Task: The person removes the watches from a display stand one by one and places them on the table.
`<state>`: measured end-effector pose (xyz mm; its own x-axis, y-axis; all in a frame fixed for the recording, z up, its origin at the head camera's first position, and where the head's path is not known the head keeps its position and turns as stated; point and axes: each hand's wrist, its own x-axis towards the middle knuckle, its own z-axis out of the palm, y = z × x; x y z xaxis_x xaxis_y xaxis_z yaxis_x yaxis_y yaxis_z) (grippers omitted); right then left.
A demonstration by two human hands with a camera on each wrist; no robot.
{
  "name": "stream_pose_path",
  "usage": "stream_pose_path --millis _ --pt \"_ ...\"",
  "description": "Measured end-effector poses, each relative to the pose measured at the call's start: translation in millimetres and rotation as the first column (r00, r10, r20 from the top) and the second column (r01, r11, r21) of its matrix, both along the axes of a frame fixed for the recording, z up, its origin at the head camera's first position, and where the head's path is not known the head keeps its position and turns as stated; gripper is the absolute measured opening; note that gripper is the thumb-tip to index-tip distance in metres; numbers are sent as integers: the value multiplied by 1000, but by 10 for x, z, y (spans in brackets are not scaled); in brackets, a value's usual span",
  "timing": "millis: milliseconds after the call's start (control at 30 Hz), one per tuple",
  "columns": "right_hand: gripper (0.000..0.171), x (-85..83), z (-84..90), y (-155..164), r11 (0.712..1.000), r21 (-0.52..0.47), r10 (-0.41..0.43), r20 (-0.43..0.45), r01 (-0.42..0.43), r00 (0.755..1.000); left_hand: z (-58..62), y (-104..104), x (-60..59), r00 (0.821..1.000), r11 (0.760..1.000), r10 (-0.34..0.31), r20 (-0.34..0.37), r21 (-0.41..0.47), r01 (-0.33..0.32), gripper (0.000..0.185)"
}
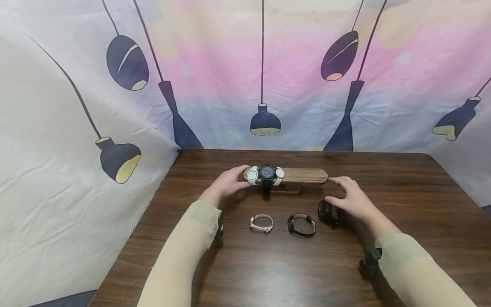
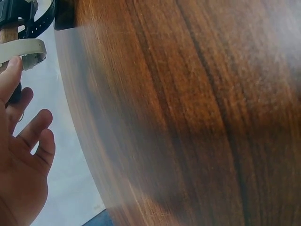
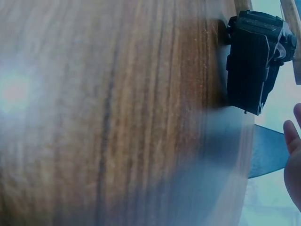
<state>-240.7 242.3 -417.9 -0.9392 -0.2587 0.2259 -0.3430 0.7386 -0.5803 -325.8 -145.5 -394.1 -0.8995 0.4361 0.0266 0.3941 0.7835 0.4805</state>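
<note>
Lamp-printed cloth point(image 1: 226, 68) backs the bench point(image 1: 299, 268). Head view: left hand point(image 1: 227, 181) grips the watch stand point(image 1: 304, 175) at nine o'clock; right hand point(image 1: 354, 200), fingers point(image 1: 341, 181) loosely extended, at three. Left wrist: thumb point(image 2: 9, 77) against pale strap point(image 2: 21, 47), ten o'clock. Right wrist: black watch point(image 3: 249, 61), two o'clock.

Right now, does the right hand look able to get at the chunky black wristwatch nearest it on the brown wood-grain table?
Probably yes: the right hand is right beside the chunky black wristwatch, with nothing visible between them. Whether the thumb already touches it is unclear.
</note>
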Motion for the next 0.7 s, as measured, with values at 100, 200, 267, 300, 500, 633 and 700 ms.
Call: stream_pose_path --millis 100,200,267,300,500,633,700 --pt "65 -21 17 -1 1000 5 -4 -8 4 1000 0 -2 1 1000 1000 -1 -2 1 1 53" --pt "66 -32 57 -2 1000 10 -5 -10 5 1000 -4 -9 3 1000 1000 1 -1 2 -1 53" --pt "66 -40 81 -1 1000 9 -5 -11 5 1000 -4 -12 2 1000 1000 1 2 5 -1 53" --pt "66 -45 90 -1 1000 8 -5 -11 5 1000 -3 -13 3 1000 1000 1 3 6 -1 53" --pt "68 -87 90 -3 1000 4 -1 -24 2 1000 2 -7 -2 1000 1000 -1 3 3 1 54" --pt "68 -127 81 -22 1000 0 4 -41 -4 999 1 -3 -7 1000 1000 -1 -2 -5 1 54" --pt "68 -150 85 -42 1000 -9 8 -51 -9 999 4 -3 -8 1000 1000 1 2 -8 -1 55"
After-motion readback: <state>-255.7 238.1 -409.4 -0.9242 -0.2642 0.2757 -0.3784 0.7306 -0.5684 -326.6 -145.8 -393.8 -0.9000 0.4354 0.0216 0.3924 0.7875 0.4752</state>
